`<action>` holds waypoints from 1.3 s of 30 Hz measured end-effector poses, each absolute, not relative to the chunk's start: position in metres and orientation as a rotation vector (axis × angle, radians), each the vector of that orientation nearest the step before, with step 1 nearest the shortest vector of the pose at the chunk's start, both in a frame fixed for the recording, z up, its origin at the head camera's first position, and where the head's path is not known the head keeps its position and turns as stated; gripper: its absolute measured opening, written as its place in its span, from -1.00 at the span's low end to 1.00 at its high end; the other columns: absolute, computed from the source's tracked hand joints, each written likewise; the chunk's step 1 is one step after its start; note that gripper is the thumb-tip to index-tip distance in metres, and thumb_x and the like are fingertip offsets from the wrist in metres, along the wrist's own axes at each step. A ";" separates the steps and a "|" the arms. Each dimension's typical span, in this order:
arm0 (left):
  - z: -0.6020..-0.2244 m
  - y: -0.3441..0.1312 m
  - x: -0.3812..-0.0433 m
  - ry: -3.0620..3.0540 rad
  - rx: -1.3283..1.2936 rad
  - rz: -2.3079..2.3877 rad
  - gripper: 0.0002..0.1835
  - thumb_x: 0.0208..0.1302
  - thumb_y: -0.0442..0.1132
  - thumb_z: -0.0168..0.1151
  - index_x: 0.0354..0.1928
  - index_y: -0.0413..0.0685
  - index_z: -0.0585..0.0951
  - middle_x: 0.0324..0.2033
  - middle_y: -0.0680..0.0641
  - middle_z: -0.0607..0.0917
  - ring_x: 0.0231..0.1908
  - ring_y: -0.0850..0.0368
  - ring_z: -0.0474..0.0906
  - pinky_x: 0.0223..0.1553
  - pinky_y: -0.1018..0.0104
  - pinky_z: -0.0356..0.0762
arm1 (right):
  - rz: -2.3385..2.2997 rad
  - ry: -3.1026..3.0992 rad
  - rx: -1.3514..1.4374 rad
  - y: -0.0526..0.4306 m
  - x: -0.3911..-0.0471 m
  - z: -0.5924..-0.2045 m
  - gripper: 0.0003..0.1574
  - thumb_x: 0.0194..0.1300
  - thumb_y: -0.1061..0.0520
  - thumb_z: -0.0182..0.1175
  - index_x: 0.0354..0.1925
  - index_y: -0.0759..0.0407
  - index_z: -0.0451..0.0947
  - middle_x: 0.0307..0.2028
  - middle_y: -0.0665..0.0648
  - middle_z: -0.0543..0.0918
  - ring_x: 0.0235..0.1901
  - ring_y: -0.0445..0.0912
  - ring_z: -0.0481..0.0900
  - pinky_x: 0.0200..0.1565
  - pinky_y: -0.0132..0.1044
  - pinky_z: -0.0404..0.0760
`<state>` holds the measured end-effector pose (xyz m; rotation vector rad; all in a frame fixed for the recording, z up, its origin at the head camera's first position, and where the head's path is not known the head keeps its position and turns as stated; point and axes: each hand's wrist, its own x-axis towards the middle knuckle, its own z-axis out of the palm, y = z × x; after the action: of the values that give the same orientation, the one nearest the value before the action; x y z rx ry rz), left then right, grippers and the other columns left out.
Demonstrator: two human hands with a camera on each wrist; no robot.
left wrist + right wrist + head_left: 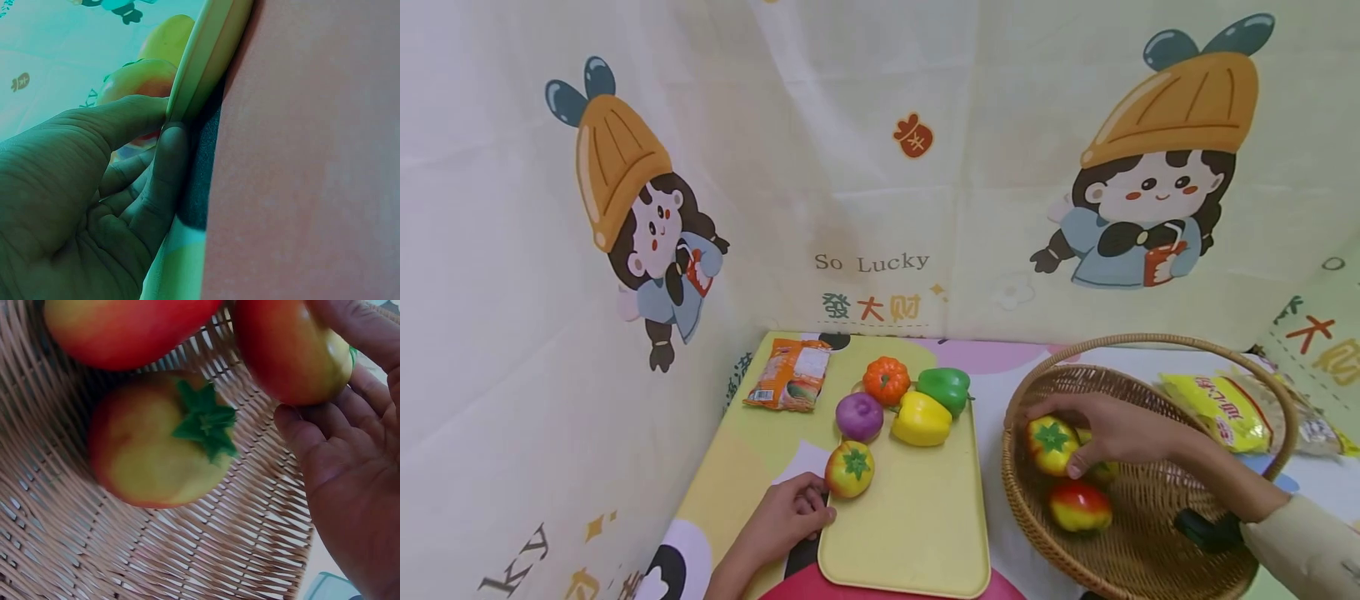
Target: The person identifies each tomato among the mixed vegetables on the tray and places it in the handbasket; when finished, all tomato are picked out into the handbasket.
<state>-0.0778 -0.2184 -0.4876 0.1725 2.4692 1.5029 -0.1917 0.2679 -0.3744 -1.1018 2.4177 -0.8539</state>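
My left hand (782, 518) pinches the left rim of a yellow tray (917, 533) between thumb and fingers, as the left wrist view shows closely. Just above it, a yellow-red tomato (850, 469) with a green star-shaped top sits at the tray's left edge. Inside a wicker basket (1017, 521), my right hand (1116, 427) grips a similar tomato (290, 353), thumb on one side and fingers on the other. Another tomato (159, 444) lies in the basket, mostly hidden by the hand in the head view. Beside it is a red-and-yellow mango-shaped fruit (1080, 505).
On the tray's far part sit a small orange pumpkin (887, 380), a purple onion-like vegetable (859, 417), a yellow pepper (922, 419) and a green pepper (945, 390). An orange packet (790, 375) lies back left. Yellow packets (1221, 408) lie behind the basket, whose handle (1288, 417) arches over it.
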 end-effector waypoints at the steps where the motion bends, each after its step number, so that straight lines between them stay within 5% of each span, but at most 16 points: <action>1: -0.487 -0.219 -0.078 2.470 0.171 1.505 -0.61 0.20 -0.12 0.42 -0.07 -0.19 0.55 -0.47 0.02 0.62 -0.59 0.13 0.56 -0.55 0.33 0.53 | -0.844 2.416 -1.086 0.268 -0.193 -0.376 -0.11 0.01 -0.17 0.51 0.29 -0.10 0.45 0.13 -0.11 0.54 -0.05 -0.14 0.53 -0.01 -0.24 0.54; 39: -0.489 -0.220 -0.078 2.500 0.166 1.434 -0.64 0.23 -0.07 0.40 -0.10 -0.15 0.56 -0.48 0.04 0.63 -0.58 0.09 0.57 -0.53 0.31 0.54 | -0.802 2.394 -1.108 0.270 -0.202 -0.402 -0.11 0.00 -0.19 0.51 0.28 -0.08 0.47 0.12 -0.11 0.53 -0.03 -0.13 0.50 0.01 -0.21 0.52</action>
<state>-0.0784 -0.2197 -0.4889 0.1655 2.5001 1.4337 -0.2022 0.2704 -0.4021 -1.1076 2.3935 -0.8022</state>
